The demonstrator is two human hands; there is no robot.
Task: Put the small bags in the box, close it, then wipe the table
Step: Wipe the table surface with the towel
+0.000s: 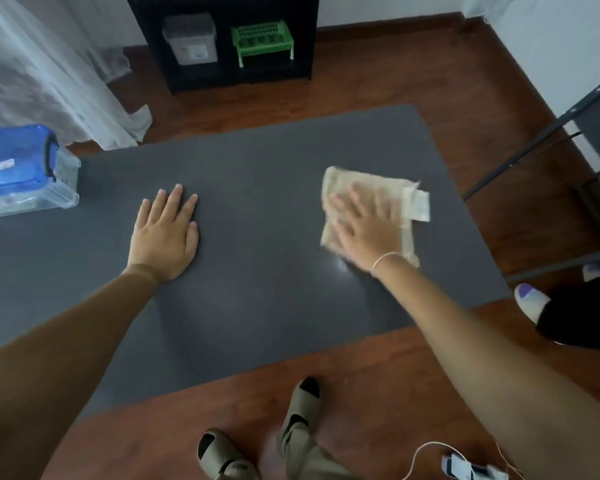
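The right hand [364,230] lies flat on a beige cloth [371,209], fingers [340,202] spread and pressing it onto the dark counter [257,188] toward its right side; the hand is blurred. The left hand [165,233] rests palm-down on the bare counter, fingers extended, holding nothing. The box [21,171], blue lid shut, sits at the counter's far left edge, well apart from both hands.

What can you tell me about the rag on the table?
The rag is a beige, folded cloth with a pale tag at its right edge. It lies flat on the right part of the dark grey table. The right hand presses on it with open, spread fingers. It looks blurred.
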